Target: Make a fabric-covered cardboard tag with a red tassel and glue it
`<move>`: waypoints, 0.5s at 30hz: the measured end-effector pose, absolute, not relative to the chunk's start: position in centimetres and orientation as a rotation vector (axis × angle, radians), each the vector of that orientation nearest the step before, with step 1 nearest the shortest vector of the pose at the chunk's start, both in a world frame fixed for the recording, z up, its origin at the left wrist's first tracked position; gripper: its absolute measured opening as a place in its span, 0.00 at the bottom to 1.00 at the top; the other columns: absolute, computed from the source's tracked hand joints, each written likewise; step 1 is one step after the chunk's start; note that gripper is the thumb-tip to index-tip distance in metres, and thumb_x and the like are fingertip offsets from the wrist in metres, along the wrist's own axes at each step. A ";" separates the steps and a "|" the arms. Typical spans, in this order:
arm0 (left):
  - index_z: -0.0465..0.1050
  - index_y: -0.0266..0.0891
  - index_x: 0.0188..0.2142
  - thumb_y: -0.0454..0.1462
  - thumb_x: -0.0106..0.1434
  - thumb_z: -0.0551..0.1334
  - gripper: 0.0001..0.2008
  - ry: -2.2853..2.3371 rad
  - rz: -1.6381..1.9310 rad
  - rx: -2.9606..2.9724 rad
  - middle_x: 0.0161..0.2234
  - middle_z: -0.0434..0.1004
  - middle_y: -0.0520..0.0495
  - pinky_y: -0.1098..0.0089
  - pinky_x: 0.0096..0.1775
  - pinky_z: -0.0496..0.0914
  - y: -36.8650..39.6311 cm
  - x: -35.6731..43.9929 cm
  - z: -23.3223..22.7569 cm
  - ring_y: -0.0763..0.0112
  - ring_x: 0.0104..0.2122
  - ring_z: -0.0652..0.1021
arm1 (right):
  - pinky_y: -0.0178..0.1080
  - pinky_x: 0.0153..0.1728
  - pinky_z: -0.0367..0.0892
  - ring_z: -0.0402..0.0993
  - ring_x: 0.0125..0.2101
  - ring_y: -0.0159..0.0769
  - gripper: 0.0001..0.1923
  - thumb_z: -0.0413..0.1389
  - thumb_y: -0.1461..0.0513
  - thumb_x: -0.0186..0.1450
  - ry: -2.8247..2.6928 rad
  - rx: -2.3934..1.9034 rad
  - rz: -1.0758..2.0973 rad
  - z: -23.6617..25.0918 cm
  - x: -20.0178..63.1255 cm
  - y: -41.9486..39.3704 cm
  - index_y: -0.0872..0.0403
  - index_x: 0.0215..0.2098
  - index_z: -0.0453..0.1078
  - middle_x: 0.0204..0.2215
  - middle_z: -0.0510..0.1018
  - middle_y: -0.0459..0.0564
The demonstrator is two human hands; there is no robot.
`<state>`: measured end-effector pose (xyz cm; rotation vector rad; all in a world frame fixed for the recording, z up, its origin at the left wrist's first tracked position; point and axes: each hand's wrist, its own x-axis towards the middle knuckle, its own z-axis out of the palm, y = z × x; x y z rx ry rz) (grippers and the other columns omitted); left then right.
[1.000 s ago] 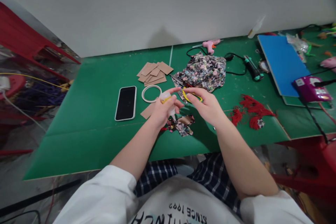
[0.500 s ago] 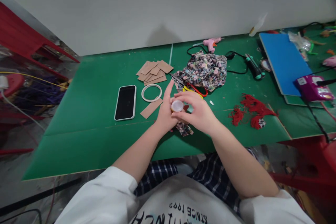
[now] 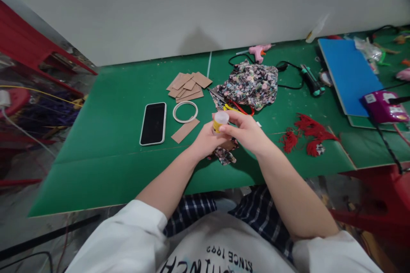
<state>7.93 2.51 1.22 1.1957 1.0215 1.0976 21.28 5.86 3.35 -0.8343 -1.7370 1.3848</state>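
A small bottle (image 3: 220, 120) with a white cap and yellow label stands upright between both my hands above the green table (image 3: 112, 136). My left hand (image 3: 205, 140) wraps its lower part from the left. My right hand (image 3: 245, 130) grips it from the right, fingers across the label just under the cap. Below the hands lies a small scrap of floral fabric (image 3: 224, 156). Just beyond them are yellow and red scissors (image 3: 238, 108) at the edge of a larger floral fabric piece (image 3: 251, 85).
A phone (image 3: 153, 123), a white ring (image 3: 185, 112), a cardboard strip (image 3: 185, 131) and stacked cardboard pieces (image 3: 188, 85) lie left. Red tassels (image 3: 307, 134) sit right. Glue guns (image 3: 259, 51), cables, a blue board (image 3: 347, 74) and a purple device (image 3: 382, 108) are farther back.
The bottle went from my left hand alone to both hands. My right hand came in onto it, and the bottle now stands upright, slightly farther right.
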 end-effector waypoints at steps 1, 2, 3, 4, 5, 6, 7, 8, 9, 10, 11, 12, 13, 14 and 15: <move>0.62 0.36 0.26 0.39 0.48 0.65 0.12 1.029 1.095 1.199 0.22 0.64 0.55 0.76 0.25 0.61 2.5 7.9 1.2 0.78 0.22 0.66 | 0.43 0.47 0.62 0.70 0.42 0.37 0.15 0.59 0.57 0.55 -1.716 -0.857 1.370 3.3 21.1 5.7 0.53 0.40 0.71 0.39 0.76 0.49; 0.62 0.36 0.25 0.38 0.48 0.65 0.12 1.031 1.097 1.204 0.21 0.64 0.55 0.76 0.25 0.61 2.4 7.9 1.2 0.78 0.23 0.66 | 0.43 0.46 0.62 0.70 0.41 0.37 0.14 0.59 0.57 0.55 -1.710 -0.878 1.336 3.3 20.9 5.6 0.54 0.39 0.71 0.37 0.76 0.49; 0.62 0.36 0.25 0.38 0.47 0.65 0.11 1.031 1.101 1.211 0.22 0.65 0.55 0.76 0.25 0.62 2.4 7.9 1.2 0.77 0.23 0.67 | 0.43 0.45 0.62 0.70 0.40 0.37 0.13 0.59 0.57 0.55 -1.717 -0.895 1.293 3.4 20.8 5.5 0.53 0.37 0.71 0.36 0.75 0.49; 0.62 0.36 0.25 0.37 0.47 0.64 0.11 1.033 1.106 1.221 0.22 0.65 0.54 0.75 0.25 0.62 2.4 7.9 1.2 0.77 0.23 0.67 | 0.43 0.45 0.62 0.69 0.40 0.38 0.12 0.59 0.57 0.55 -1.729 -0.909 1.248 3.5 20.6 5.4 0.53 0.36 0.71 0.36 0.75 0.49; 0.63 0.36 0.25 0.37 0.47 0.64 0.10 1.040 1.109 1.232 0.22 0.66 0.54 0.75 0.25 0.63 2.4 7.9 1.2 0.76 0.23 0.67 | 0.43 0.45 0.62 0.69 0.41 0.38 0.10 0.59 0.57 0.55 -1.742 -0.923 1.207 3.6 20.5 5.3 0.53 0.34 0.71 0.36 0.75 0.49; 0.62 0.36 0.25 0.37 0.48 0.63 0.10 1.050 1.105 1.245 0.22 0.66 0.54 0.75 0.25 0.63 2.4 8.0 1.2 0.76 0.24 0.67 | 0.43 0.45 0.62 0.69 0.40 0.38 0.10 0.59 0.57 0.55 -1.751 -0.938 1.173 3.7 20.4 5.2 0.53 0.33 0.70 0.35 0.75 0.49; 0.63 0.36 0.25 0.37 0.48 0.63 0.09 1.065 1.102 1.256 0.22 0.66 0.54 0.75 0.26 0.63 2.4 8.1 1.2 0.76 0.24 0.67 | 0.43 0.44 0.62 0.69 0.39 0.38 0.09 0.60 0.58 0.54 -1.751 -0.964 1.142 3.8 20.3 5.1 0.53 0.32 0.69 0.34 0.74 0.49; 0.63 0.36 0.26 0.37 0.49 0.62 0.09 1.085 1.106 1.263 0.23 0.66 0.53 0.75 0.26 0.64 2.5 8.2 1.1 0.75 0.25 0.68 | 0.42 0.43 0.63 0.69 0.38 0.37 0.09 0.60 0.57 0.54 -1.739 -1.010 1.105 3.9 20.1 5.0 0.53 0.30 0.69 0.33 0.74 0.48; 0.63 0.36 0.27 0.37 0.49 0.62 0.09 1.110 1.120 1.267 0.24 0.67 0.53 0.74 0.27 0.64 2.6 8.3 0.9 0.75 0.25 0.68 | 0.42 0.41 0.63 0.69 0.36 0.37 0.10 0.61 0.57 0.53 -1.722 -1.069 1.057 3.9 20.0 4.9 0.53 0.29 0.68 0.32 0.73 0.48; 0.63 0.36 0.28 0.37 0.49 0.62 0.09 1.140 1.139 1.267 0.25 0.67 0.52 0.74 0.28 0.65 2.8 8.4 0.8 0.74 0.27 0.69 | 0.41 0.40 0.63 0.68 0.35 0.36 0.11 0.61 0.57 0.51 -1.704 -1.133 0.998 3.8 19.8 4.8 0.53 0.29 0.67 0.31 0.73 0.47; 0.64 0.36 0.29 0.37 0.50 0.62 0.09 1.180 1.162 1.266 0.26 0.68 0.52 0.73 0.29 0.65 2.9 8.5 0.6 0.73 0.28 0.69 | 0.41 0.38 0.63 0.68 0.34 0.36 0.13 0.62 0.56 0.50 -1.694 -1.190 0.934 3.7 19.7 4.8 0.53 0.28 0.66 0.30 0.72 0.47; 0.64 0.36 0.29 0.37 0.50 0.62 0.09 1.220 1.182 1.263 0.27 0.69 0.52 0.73 0.30 0.66 3.0 8.5 0.5 0.72 0.29 0.70 | 0.41 0.38 0.63 0.67 0.34 0.37 0.14 0.63 0.55 0.49 -1.697 -1.227 0.881 3.6 19.6 4.9 0.53 0.28 0.65 0.30 0.71 0.47; 0.64 0.36 0.29 0.37 0.50 0.62 0.09 1.249 1.194 1.262 0.27 0.69 0.52 0.73 0.31 0.66 3.1 8.5 0.4 0.72 0.29 0.70 | 0.42 0.38 0.63 0.67 0.35 0.38 0.15 0.63 0.55 0.48 -1.713 -1.235 0.852 3.4 19.6 5.0 0.53 0.28 0.65 0.30 0.71 0.47; 0.64 0.36 0.28 0.37 0.50 0.63 0.09 1.259 1.193 1.260 0.27 0.68 0.52 0.73 0.31 0.66 3.1 8.4 0.4 0.72 0.29 0.70 | 0.42 0.39 0.63 0.67 0.36 0.38 0.15 0.63 0.54 0.49 -1.738 -1.207 0.858 3.3 19.7 5.2 0.52 0.29 0.66 0.30 0.72 0.47; 0.64 0.36 0.28 0.37 0.50 0.63 0.09 1.249 1.184 1.252 0.26 0.68 0.52 0.73 0.30 0.65 3.1 8.3 0.4 0.73 0.28 0.69 | 0.43 0.41 0.63 0.68 0.37 0.39 0.14 0.62 0.54 0.50 -1.769 -1.148 0.901 3.2 19.9 5.4 0.52 0.30 0.67 0.32 0.72 0.48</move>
